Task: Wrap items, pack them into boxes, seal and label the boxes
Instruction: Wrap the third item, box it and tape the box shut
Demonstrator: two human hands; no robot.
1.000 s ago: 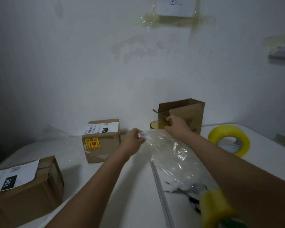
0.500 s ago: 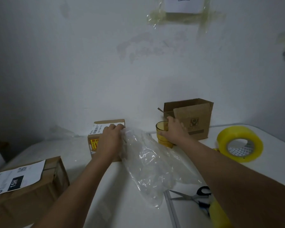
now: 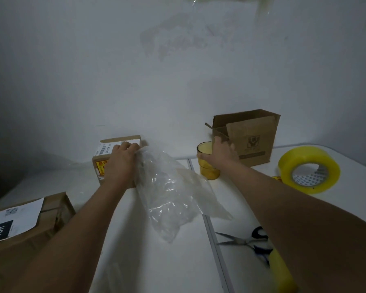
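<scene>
My right hand [image 3: 222, 154] wraps amber cup [image 3: 207, 163], upright at frame centre-right; my left hand [image 3: 123, 159] pinches top edge of plastic wrap [image 3: 169, 193], left of cup; wrap trails toward lower centre; open box [image 3: 249, 136] just behind cup

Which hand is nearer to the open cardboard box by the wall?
The right hand. It grips the yellow glass directly in front of the open cardboard box. The left hand holds the plastic bag far to the box's left.
</scene>
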